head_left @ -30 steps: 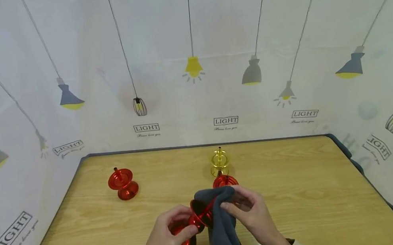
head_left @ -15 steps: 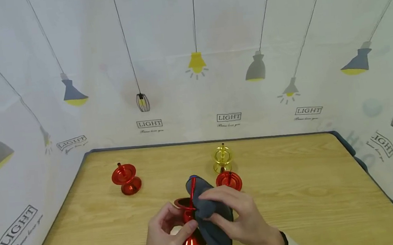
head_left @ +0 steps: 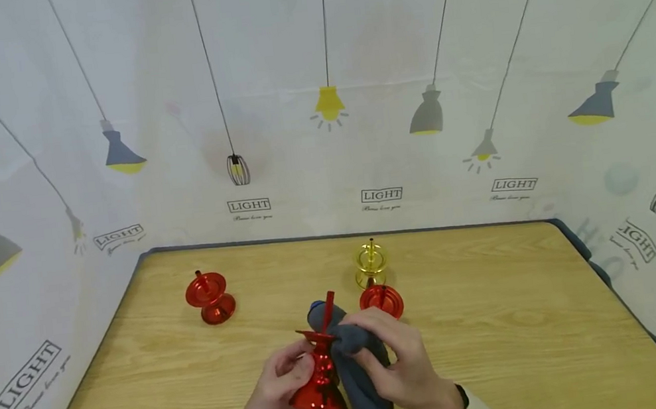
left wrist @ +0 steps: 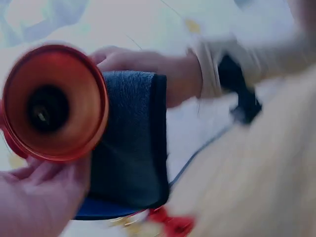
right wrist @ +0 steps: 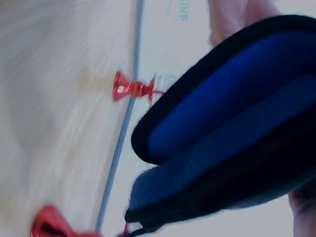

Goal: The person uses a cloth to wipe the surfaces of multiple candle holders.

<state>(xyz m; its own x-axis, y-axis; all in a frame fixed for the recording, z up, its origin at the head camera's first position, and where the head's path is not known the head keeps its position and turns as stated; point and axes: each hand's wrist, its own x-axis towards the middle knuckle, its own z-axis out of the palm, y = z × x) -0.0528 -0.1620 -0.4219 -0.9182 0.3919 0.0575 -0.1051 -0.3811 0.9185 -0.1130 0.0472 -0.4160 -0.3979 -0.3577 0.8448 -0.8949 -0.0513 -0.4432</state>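
My left hand (head_left: 281, 386) grips a shiny red candle holder (head_left: 322, 385) by its waist, the spike pointing up and the base tilted toward me. In the left wrist view the hollow underside of its base (left wrist: 81, 128) faces the camera. My right hand (head_left: 401, 363) pinches a folded dark grey-blue cloth (head_left: 364, 387) and presses it to the candle holder's dish, beside the spike. The cloth's bright blue inner side (right wrist: 222, 84) shows in the right wrist view, where it hides most of the right hand.
A second red candle holder (head_left: 210, 297) stands at the left on the wooden table (head_left: 526, 317). Behind my right hand stands another red one (head_left: 381, 300), partly hidden, with a gold one (head_left: 371, 263) close behind it. A printed wall covering (head_left: 302, 187) borders the table.
My left hand has turned the candle holder from lying tilted sideways to nearly upright. My right hand has bunched the cloth and shifted it left against the dish.
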